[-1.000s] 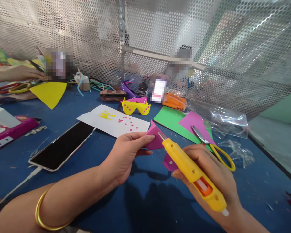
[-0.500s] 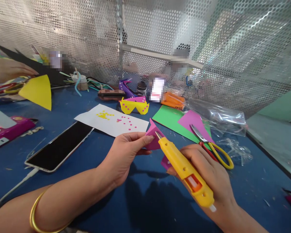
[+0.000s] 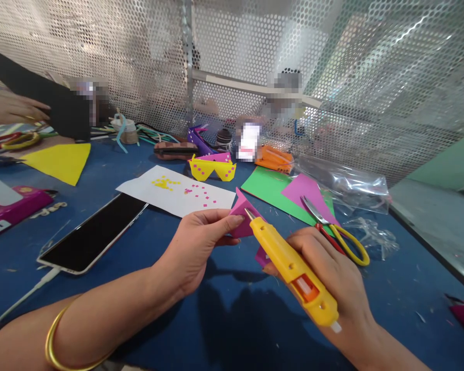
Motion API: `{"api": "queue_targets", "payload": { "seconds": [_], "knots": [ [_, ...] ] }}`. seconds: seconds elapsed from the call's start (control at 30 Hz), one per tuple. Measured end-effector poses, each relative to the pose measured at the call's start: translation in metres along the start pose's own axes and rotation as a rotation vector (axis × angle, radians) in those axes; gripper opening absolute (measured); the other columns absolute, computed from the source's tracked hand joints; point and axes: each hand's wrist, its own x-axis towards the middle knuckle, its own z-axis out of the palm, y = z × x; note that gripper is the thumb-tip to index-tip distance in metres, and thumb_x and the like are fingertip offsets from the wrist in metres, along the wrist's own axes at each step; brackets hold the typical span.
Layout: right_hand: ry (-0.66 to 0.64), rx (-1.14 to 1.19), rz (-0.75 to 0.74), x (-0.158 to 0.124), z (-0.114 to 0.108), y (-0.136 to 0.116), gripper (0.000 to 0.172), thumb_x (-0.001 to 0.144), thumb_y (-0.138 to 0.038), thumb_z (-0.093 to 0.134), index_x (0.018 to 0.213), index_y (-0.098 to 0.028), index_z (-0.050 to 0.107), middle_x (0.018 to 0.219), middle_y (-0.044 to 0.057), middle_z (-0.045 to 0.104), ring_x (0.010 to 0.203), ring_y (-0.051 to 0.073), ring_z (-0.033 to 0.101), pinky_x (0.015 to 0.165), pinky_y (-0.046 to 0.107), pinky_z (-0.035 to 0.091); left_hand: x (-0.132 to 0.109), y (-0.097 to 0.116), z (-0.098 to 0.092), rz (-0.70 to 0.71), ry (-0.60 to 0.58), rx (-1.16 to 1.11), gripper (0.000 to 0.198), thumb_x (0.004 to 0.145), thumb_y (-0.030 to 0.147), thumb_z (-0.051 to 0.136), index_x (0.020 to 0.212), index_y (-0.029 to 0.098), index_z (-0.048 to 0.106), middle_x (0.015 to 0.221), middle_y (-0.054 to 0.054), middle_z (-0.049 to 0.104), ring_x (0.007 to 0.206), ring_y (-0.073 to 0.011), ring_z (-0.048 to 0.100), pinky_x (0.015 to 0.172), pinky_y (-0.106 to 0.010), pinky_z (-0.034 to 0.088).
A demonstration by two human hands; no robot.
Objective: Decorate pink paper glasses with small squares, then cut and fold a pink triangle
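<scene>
- Left hand (image 3: pixel 201 242) pinching folded pink paper (image 3: pixel 243 219) just above the counter (image 3: pixel 100 319), thumb on top
- Right hand (image 3: pixel 325 273) wrapped round yellow glue gun (image 3: pixel 290 265), nozzle touching the paper's fold
- Best to keep the nozzle tip on the fold, squeeze gently, lay a small bead only
- Worth keeping the left fingertips (image 3: pixel 235 219) back from the hot tip
- Scissors (image 3: pixel 332 232) lying just beside, on green sheet (image 3: pixel 270 188)
</scene>
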Motion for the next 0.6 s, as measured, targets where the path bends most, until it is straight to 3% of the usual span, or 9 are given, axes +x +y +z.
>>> {"api": "queue_targets", "payload": {
  "seconds": [0.6],
  "knots": [
    [0.010,0.021,0.034,-0.0011,0.0009,-0.0026,0.021,0.089,-0.036,0.063,0.081,-0.021,0.050,0.075,-0.001,0.051,0.057,0.011,0.051,0.052,0.026,0.040,-0.0003,0.0003,-0.0009,-0.001,0.002,-0.006,0.017,0.066,0.030,0.082,0.075,0.015,0.077,0.077,-0.006,0.074,0.070,-0.0133,0.063,0.065,-0.023,0.052]
  ]
}}
